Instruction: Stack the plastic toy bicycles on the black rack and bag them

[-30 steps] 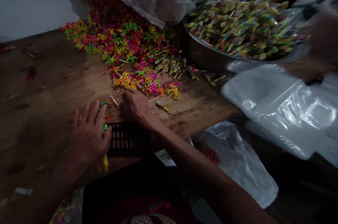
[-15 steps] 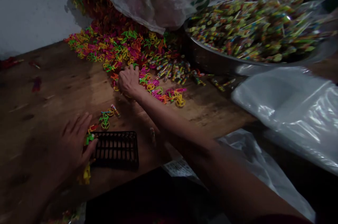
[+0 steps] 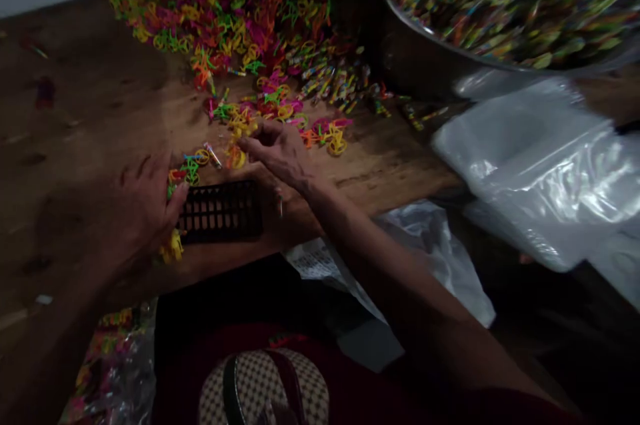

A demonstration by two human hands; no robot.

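Left of the black tray [image 3: 220, 211], the left hand [image 3: 145, 208] is laid with fingers spread. Beyond the tray, the right hand [image 3: 280, 151] is held over yellow plastic pieces [image 3: 236, 158], fingers loosely parted.

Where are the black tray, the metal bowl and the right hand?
black tray [image 3: 220, 211], head view, middle of its slotted top.
metal bowl [image 3: 415, 58], head view, dark outer wall.
right hand [image 3: 280, 151], head view, back of the hand.

Head cam, fwd-down onto table [image 3: 100, 98], close
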